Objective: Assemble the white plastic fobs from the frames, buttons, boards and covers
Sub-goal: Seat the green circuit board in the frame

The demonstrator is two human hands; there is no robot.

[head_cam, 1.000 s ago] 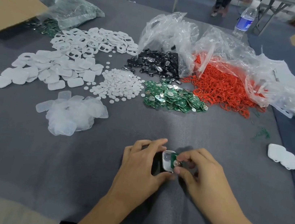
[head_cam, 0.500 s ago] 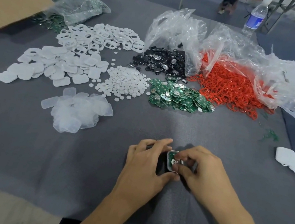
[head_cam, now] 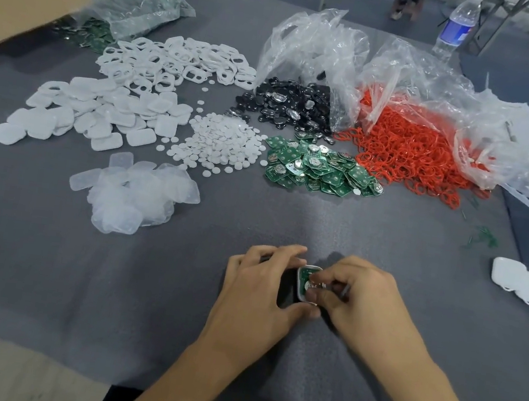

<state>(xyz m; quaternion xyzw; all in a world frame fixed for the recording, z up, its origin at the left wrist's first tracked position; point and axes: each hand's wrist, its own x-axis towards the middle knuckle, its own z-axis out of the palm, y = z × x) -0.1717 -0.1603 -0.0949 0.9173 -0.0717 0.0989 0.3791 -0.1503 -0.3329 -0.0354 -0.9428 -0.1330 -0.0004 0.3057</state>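
Near the table's front, both hands work on one partly built fob [head_cam: 305, 282]: a white frame with a green board and its silver cell showing. My left hand [head_cam: 261, 288] grips the frame between thumb and fingers. My right hand [head_cam: 358, 295] pinches the board at the frame's right side, fingertips on it. Further back lie piles of white frames [head_cam: 174, 62], white covers [head_cam: 98, 112], small white round buttons [head_cam: 220, 143], green boards [head_cam: 318, 169] and translucent pads [head_cam: 135, 192].
Black parts [head_cam: 286, 105] and red rings [head_cam: 409, 149] spill from clear bags [head_cam: 315, 44] at the back. Finished white fobs [head_cam: 523, 284] lie at the right edge. A cardboard box [head_cam: 22, 6] stands far left, a water bottle [head_cam: 458, 23] far back.
The board has gone from tilted above the white frame to lying down inside it, with my right fingertips now on top. The view shifted slightly; the piles stayed put.
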